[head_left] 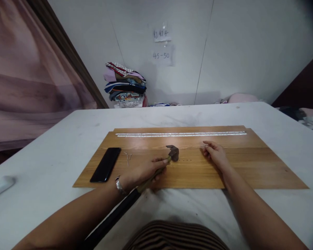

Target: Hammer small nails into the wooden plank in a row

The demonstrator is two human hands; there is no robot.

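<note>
Curtain [33, 69] is hanging at ten o'clock, counting from the middle of the board [263, 166] with its far edge as twelve. A white table [54, 146] is carrying the board. The phone [105, 165] is lying on it at nine o'clock; beyond the table, between ten and eleven, clothes [125, 86] are sitting in a pile. A few loose nails [127, 159] are lying just beside the phone, toward the centre, apparently undriven and so seemingly what is left.

The left hand [150, 169], between eight and nine, is gripping the hammer [125, 205] with fingers closed round the handle, close under the head. The handle is slanting down toward eight o'clock alongside the forearm; whether the head is touching wood, I cannot tell. Two white strips [181, 133] are running along the board at twelve. Near the centre, dark dots [187, 160] are forming a short row beside the hammer head, looking like nails already driven: that much is seemingly done. At three o'clock the right hand [216, 153] is hovering or resting half-curled; I cannot tell whether its fingertips are pinching anything small.
</note>
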